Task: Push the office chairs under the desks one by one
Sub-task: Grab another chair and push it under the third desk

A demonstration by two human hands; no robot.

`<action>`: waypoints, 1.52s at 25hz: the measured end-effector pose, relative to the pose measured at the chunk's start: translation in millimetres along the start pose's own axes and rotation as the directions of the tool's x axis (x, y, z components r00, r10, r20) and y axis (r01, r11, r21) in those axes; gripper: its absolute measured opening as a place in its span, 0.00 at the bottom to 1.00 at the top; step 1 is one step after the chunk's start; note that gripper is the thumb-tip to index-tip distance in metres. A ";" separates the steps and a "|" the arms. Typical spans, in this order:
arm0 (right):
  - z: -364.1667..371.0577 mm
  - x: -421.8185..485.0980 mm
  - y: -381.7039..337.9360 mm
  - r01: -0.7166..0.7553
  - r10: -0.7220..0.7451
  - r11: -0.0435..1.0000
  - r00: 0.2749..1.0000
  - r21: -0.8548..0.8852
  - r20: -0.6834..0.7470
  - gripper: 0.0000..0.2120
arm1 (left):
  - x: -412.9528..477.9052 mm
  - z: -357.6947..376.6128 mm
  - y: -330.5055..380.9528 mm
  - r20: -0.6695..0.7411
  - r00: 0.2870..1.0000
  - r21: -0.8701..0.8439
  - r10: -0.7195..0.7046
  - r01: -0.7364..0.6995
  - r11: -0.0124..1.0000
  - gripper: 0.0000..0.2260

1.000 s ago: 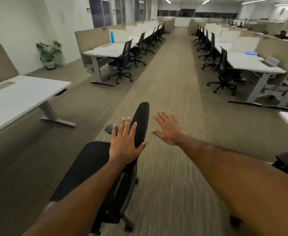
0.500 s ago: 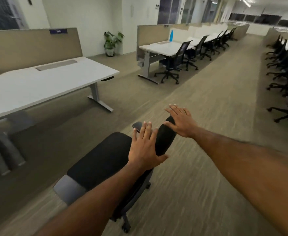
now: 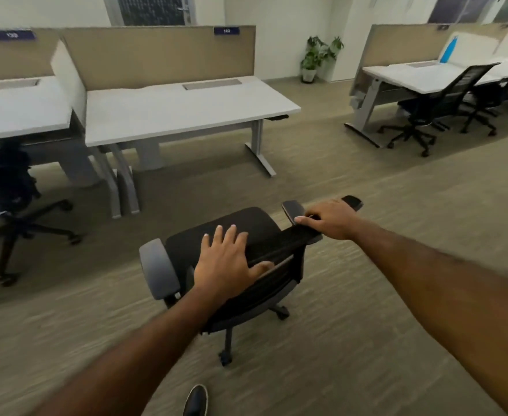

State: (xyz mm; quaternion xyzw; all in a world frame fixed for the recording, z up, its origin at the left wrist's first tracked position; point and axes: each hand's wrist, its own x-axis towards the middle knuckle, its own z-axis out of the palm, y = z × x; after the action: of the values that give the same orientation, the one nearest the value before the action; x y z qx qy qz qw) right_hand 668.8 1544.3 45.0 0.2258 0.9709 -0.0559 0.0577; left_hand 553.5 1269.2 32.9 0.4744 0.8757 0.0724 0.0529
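Note:
A black office chair [image 3: 248, 219] with grey armrests stands on the carpet in the aisle, its seat turned toward the white desk [image 3: 180, 109] labelled 140. My left hand [image 3: 225, 262] lies over the top of the backrest, fingers spread forward and thumb hooked on the near side. My right hand [image 3: 331, 219] grips the right end of the backrest top, beside the right armrest. A stretch of floor separates the chair from the desk. The space under the desk holds only its legs.
Another black chair [image 3: 9, 181] sits half under the left desk [image 3: 15, 106]. A tan partition [image 3: 156, 52] backs both desks. At right, more chairs [image 3: 436, 103] stand at a desk row [image 3: 412, 73] with a blue bottle [image 3: 446, 49]. A potted plant [image 3: 318, 57] is by the wall.
My view has swung left from the aisle to face desk 140. The chair has turned with me, and my right hand has closed on the backrest's right end.

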 end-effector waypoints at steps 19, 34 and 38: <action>-17.2 99.9 -22.7 0.108 -0.108 0.994 0.994 0.013 0.003 0.36 | 70.2 -38.3 -80.0 0.025 0.988 0.002 -0.154 0.154 0.988 0.42; -30.3 292.5 -61.4 -0.006 0.015 0.998 0.992 0.069 -0.124 0.36 | 252.0 -59.0 -230.9 -0.008 0.998 -0.008 -0.068 0.068 0.998 0.42; -46.5 357.1 -53.6 -0.009 0.016 0.999 0.988 0.047 -0.155 0.31 | 314.5 -61.8 -257.9 -0.078 0.995 -0.030 -0.067 0.065 0.997 0.42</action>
State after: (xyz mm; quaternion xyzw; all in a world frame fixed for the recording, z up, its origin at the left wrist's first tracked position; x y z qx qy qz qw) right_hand 322.6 1657.0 46.3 0.2368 0.9694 -0.0603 -0.0231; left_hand 160.1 1389.1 40.5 0.4410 0.8913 0.1015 0.0271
